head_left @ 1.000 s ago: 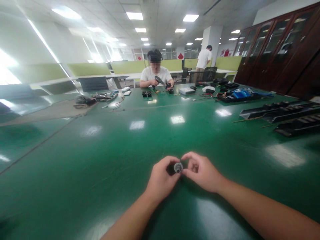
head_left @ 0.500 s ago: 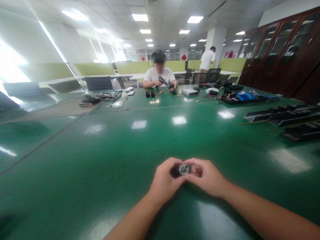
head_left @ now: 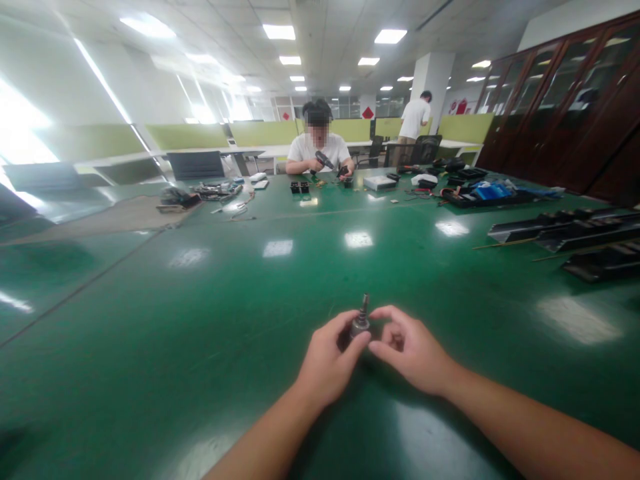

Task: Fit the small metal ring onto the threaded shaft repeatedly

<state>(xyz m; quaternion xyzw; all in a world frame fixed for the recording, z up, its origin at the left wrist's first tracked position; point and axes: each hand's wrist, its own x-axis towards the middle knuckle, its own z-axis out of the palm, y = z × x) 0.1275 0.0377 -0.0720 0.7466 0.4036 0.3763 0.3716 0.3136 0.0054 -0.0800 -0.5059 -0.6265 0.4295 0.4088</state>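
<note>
A small grey metal part (head_left: 361,326) stands upright over the green table, a thin stepped shaft rising from its wider round body. My left hand (head_left: 330,360) pinches that body between thumb and fingers, which cover part of it. Close by on the right, my right hand (head_left: 413,350) has its thumb and index finger apart and the other fingers curled. Its fingertips come very near the part, and I see nothing held in them.
Across the green table (head_left: 225,300) a person (head_left: 317,150) in a white shirt holds a power drill (head_left: 325,160). Black metal channels (head_left: 575,230) lie at the right, near a blue bundle (head_left: 493,192). Cables and tools (head_left: 220,191) lie at the far left.
The metal part has tipped from its round end facing me to its shaft pointing up. My right fingers have come off it and spread, while my left hand keeps hold.
</note>
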